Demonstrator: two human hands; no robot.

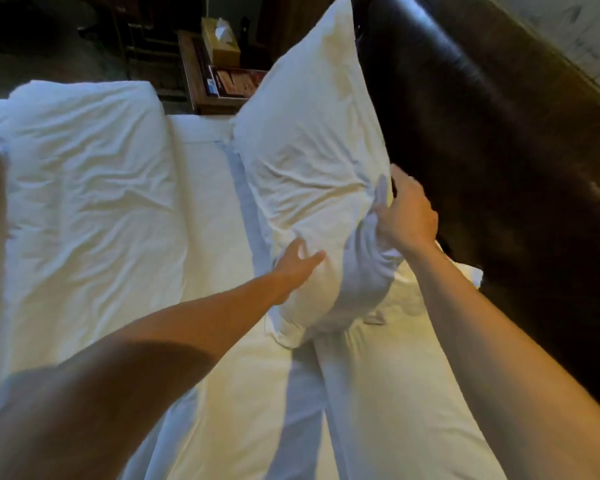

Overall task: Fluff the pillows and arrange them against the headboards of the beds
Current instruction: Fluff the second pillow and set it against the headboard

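A large white pillow [312, 143] stands on edge, leaning against the dark leather headboard [482, 150] on the right. My right hand [407, 213] grips its near upper corner, bunching the pillowcase fabric. My left hand [297, 266] lies flat with fingers spread against the pillow's near lower side. A second white pillow [395, 393] lies flat on the bed below it, along the headboard.
A rumpled white duvet [84, 209] covers the bed on the left, with bare white sheet [215, 237] between it and the pillows. Beyond the bed stands a wooden nightstand [194, 84] with a tissue box [220, 43] and printed cards [238, 81].
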